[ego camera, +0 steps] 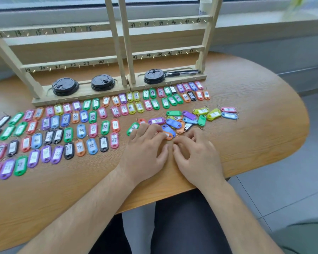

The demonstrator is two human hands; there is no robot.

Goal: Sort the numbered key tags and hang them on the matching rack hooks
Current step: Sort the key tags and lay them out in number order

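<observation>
While the sorted rows (68, 134) fill the left half of the table (255, 129), laid out in number order in front of the rack (116, 43), no tag hangs on a hook in view yet, so I'd judge the sorting is not finished. Moving right, the left hand (147, 147) lies palm down with its fingers fairly straight and spread, their tips resting on the near edge of the unsorted pile (173, 122). Just past those fingertips, between the two hands, an orange tag (170, 136) pokes out. Its long axis runs roughly left to right across the person, and its ring end seems to point toward the right hand (196, 153). That hand sits just beside the left, fingers curled with the tips down by the ring. From where I stand I cannot tell whether they pinch anything. The rest of the pile stretches away from both hands and off to the right, several tags face down. Both hands are about equally near the orange tag. The left covers its body and the right is nearer the ring, so I'd guess the right does the drawing out.
</observation>
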